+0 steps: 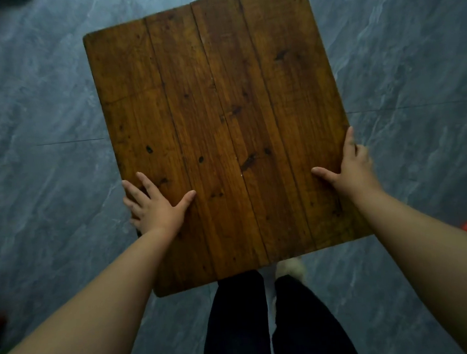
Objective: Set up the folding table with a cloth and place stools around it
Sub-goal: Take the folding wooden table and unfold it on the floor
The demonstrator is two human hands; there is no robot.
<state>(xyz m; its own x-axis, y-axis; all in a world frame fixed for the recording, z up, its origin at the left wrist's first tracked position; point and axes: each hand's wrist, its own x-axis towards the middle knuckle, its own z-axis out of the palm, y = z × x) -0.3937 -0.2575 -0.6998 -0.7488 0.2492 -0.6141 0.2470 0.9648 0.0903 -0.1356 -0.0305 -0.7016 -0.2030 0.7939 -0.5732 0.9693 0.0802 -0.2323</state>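
Forearms are being stretched down to the wooden table, which is sitting above a grey floor. The left hand is being pressed flat with fingers spread, and the right hand is being curled round the table's side. The table is probably being positioned; a cloth, unseen, is being called for next.

Both bare forearms reach from the near corners toward the far side, wrists straight. We note the left hand palm down on the table top, fingers and thumb splayed. The right hand grips its right edge: thumb on top, index finger straight, other fingers curled over.
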